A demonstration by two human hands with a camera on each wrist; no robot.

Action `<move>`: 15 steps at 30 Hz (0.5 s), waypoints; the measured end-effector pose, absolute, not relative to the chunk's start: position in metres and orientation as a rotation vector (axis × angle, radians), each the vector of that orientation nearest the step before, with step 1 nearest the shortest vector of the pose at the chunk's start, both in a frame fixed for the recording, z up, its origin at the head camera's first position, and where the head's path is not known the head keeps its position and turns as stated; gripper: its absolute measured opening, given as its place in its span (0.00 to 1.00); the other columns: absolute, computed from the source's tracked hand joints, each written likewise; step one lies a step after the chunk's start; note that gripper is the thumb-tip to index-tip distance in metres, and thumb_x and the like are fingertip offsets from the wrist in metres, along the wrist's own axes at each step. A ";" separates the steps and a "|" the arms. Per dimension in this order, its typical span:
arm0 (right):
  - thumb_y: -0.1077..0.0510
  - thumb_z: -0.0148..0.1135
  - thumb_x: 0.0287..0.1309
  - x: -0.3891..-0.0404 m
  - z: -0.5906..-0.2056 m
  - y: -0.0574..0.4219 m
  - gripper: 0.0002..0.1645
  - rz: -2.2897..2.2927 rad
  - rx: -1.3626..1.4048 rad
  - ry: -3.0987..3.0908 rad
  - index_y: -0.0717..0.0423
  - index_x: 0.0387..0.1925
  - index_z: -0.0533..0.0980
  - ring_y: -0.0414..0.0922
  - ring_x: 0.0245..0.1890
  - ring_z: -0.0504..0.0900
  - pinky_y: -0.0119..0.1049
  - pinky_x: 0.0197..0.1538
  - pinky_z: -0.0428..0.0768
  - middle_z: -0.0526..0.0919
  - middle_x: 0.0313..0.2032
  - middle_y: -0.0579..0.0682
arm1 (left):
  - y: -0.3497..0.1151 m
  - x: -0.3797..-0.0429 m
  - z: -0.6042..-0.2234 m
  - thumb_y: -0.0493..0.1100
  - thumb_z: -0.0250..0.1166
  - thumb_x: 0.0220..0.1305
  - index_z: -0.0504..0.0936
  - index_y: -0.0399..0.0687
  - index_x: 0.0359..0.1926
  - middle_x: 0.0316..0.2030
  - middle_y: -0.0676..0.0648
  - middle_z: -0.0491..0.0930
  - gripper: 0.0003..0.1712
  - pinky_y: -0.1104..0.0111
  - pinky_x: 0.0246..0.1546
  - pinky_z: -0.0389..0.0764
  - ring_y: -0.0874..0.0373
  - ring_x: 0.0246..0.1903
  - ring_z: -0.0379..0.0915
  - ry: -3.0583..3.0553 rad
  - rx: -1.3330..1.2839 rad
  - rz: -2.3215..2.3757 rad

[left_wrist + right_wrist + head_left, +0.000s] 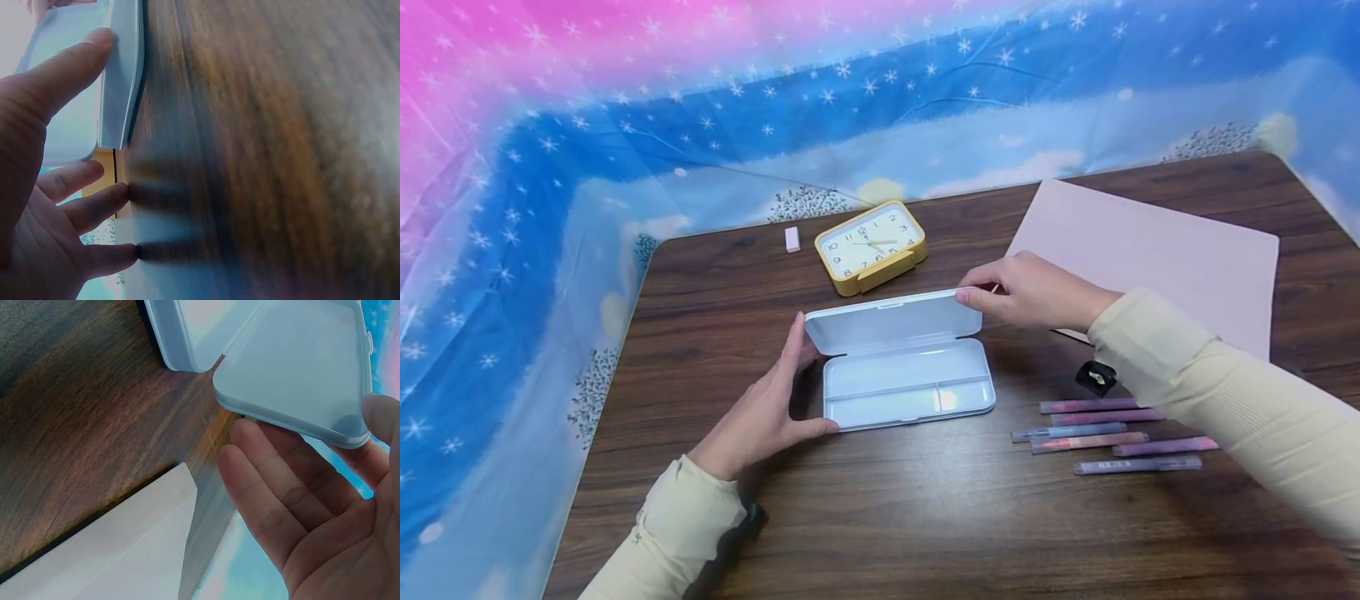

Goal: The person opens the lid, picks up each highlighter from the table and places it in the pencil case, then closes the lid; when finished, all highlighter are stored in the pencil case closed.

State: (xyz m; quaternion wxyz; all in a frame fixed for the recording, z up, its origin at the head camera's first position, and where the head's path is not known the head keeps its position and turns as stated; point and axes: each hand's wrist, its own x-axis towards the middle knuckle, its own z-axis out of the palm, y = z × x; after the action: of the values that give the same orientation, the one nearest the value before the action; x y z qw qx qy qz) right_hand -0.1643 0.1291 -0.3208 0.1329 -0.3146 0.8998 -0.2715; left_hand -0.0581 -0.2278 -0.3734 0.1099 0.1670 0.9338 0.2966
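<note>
A white pencil case (906,367) lies on the table with its lid raised; nothing shows in its long compartment or the two smaller ones in front. At the lid's right corner, my right hand (1037,292) pinches the edge between thumb and fingers, and the right wrist view shows the fingers (269,500) behind the lid. My left hand (763,408) spans the case's left end. Its thumb (69,72) touches the front wall, while the other fingers spread loosely beside and behind the lid.
Behind the case stand a yellow clock (872,246) and a small pale eraser (792,240). A pale pink flat board (1157,250) lies at the back right. Several pens (1090,442) and a small black object (1096,378) lie right of the case, near my right sleeve.
</note>
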 end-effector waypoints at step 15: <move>0.46 0.57 0.69 -0.151 -0.309 0.165 0.17 -0.717 -0.844 2.700 0.45 0.54 0.80 0.39 0.39 0.82 0.42 0.47 0.80 0.86 0.44 0.42 | -0.227 -0.058 -0.375 0.57 0.78 0.49 0.18 0.70 0.74 0.71 0.47 0.65 0.78 0.50 0.70 0.61 0.56 0.72 0.60 2.751 0.518 0.846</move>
State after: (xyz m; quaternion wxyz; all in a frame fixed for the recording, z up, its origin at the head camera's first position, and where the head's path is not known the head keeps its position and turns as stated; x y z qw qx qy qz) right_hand -0.1511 0.1649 -0.3085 0.1113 -0.2873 0.9195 -0.2442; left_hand -0.0583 -0.2273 -0.3752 0.1085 0.1762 0.9351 0.2876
